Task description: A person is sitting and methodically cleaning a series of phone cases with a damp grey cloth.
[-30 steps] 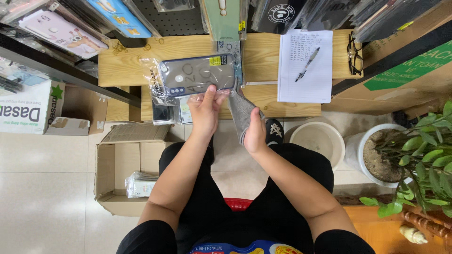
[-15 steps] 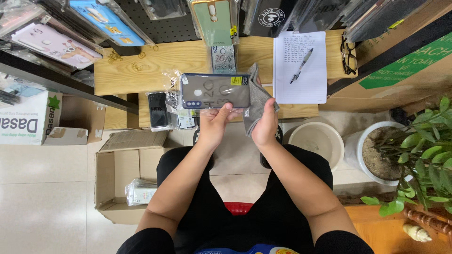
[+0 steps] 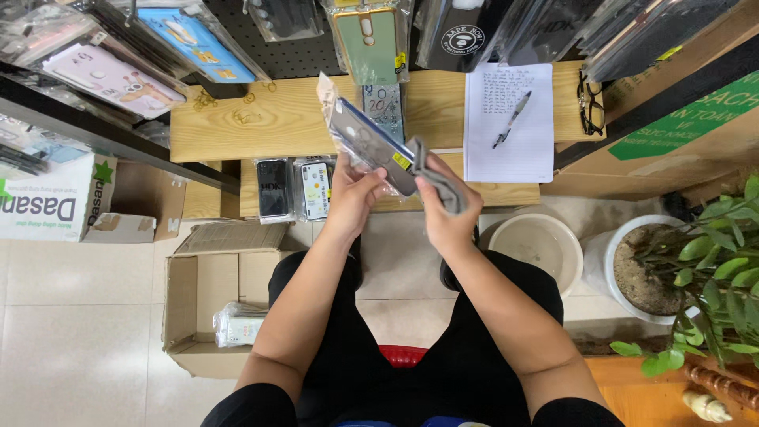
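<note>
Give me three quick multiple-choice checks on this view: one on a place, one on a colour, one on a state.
1. Where does the pen lie?
A. on the white notepad
B. in the cardboard box
C. on the floor

2. What colour is the cloth in the right hand?
A. red
B. grey
C. yellow

3. How is the packaged phone case held?
A. flat on the shelf
B. hung on a peg
C. lifted in the left hand

Answers: 1 A, the pen rests across the paper; 2 B, the cloth is plainly grey; 3 C, fingers grip it above the shelf.
</note>
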